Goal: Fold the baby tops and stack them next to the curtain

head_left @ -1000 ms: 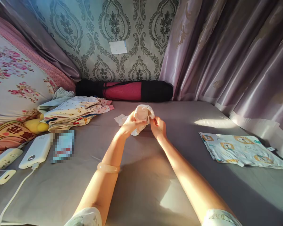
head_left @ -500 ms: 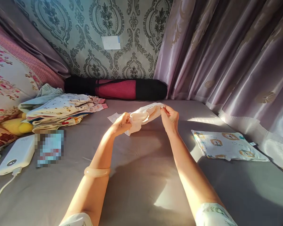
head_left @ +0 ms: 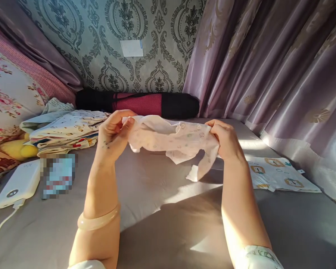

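A small white baby shirt with faint prints and long sleeves is stretched in the air between my hands. My left hand pinches it at one shoulder, thumb on the near side. At the opposite shoulder my right hand is closed on the cloth. The neckline sags between them, and one sleeve hangs down near my right hand. Beyond my right wrist lies a folded white cloth with lion prints, partly covered by my arm.
Folded clothes are piled at the left. A white power bank with a cable and a blurred packet lie in front of them. A black and red rolled bag rests along the wall. Purple curtains hang on the right.
My hands have moved apart and closer to me, lifting the shirt. It was bunched and slanted; now it is spread wide with its neckline and sleeve showing.
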A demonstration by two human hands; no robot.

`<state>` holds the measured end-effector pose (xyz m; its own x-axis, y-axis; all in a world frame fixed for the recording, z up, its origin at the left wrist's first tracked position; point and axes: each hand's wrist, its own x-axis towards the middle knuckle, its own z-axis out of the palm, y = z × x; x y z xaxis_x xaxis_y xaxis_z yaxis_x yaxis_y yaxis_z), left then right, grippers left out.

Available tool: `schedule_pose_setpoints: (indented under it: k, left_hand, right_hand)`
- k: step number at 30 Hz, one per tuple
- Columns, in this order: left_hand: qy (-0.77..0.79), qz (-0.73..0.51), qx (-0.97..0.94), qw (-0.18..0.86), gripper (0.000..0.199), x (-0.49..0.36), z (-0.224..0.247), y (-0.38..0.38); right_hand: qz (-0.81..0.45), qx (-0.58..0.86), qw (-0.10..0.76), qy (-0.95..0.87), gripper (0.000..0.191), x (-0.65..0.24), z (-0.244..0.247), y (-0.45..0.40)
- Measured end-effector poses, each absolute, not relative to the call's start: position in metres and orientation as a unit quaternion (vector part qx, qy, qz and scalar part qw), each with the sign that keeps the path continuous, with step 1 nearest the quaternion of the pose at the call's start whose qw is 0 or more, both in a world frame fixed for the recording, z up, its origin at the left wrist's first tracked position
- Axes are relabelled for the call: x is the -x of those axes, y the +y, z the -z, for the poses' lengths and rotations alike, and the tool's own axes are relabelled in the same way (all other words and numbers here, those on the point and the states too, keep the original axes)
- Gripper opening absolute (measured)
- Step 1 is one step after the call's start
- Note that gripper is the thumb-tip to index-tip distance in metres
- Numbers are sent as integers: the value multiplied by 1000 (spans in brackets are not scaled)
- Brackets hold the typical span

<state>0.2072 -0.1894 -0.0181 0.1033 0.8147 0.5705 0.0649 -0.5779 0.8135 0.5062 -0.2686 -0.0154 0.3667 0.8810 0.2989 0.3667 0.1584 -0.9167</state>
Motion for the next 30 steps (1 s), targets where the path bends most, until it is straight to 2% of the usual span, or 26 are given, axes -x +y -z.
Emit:
schedule_pose_setpoints:
  k: [5,8,15,19,23,30]
  left_hand:
    - [378,-461,-735,324,33,-202,31,-181]
    - [418,-375,-752,345,36,-205,44,-172]
    - [461,-290,-751,374,35,-209,69,-156]
    - [465,-284,-748,379,28,-215,83,-150]
    - [465,-283,-750,375,29,-222,91,-148]
    - [465,-303,-740,379,32,-228,89,-152]
  right_hand:
    - [-252,615,440,-604,46,-512,14,-277]
    - [-245,634,370,-633,47,-515,26,-268]
    - [-195,659,331,-646,24,-523,60,-243]
    - [-196,664,286,-663,34,-523,72,-235]
    - [-165,680,247,-671,32,-516,76,-230]
    - [-169,659,287,-674,30,-501,83,-224]
